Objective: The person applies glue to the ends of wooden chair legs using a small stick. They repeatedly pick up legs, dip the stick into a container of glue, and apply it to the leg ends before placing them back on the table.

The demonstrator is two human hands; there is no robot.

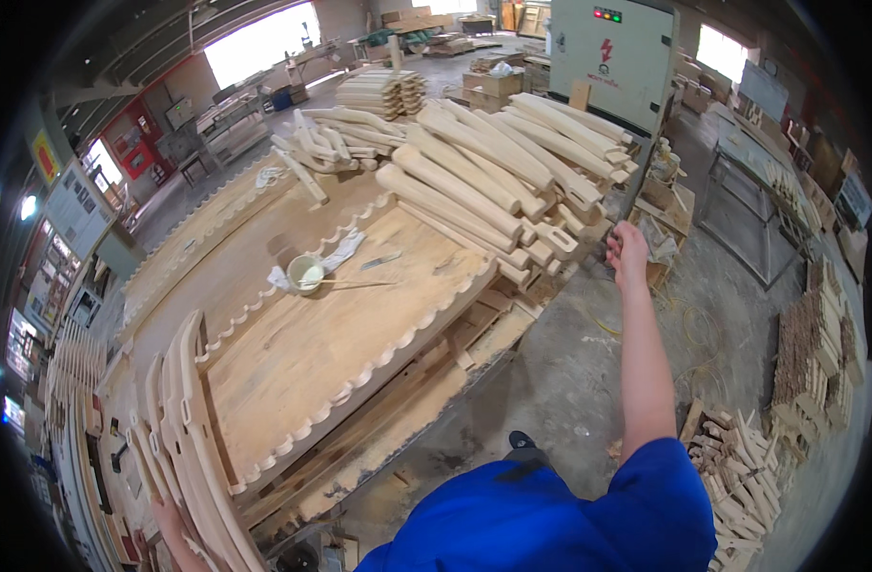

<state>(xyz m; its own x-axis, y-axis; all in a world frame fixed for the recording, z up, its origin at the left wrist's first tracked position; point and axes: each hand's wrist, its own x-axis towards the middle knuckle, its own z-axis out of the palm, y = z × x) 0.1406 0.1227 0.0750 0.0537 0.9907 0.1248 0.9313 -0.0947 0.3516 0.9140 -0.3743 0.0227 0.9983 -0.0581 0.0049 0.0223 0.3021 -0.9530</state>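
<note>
My right arm reaches out past the stack's right end, and my right hand point(628, 250) hangs there with its fingers curled in. Whether something small is in those fingers I cannot make out. Just left of it lie the ends of several pale, shaped wooden legs point(464, 181), heaped on the workbench. Far down at the lower left, my left hand point(172, 522) is beside several long curved wooden pieces point(193, 419) standing along the bench's end. Its fingers are mostly hidden by the wood and the picture's rim.
A bench board point(359, 329) with scalloped strips carries a cup of white paste point(305, 274), a thin stick point(359, 282) and a crumpled cloth point(342, 250). A grey-green electrical cabinet point(607, 67) stands behind the stack. Wood offcuts point(736, 472) lie on the floor at right, near a metal-framed table point(755, 181).
</note>
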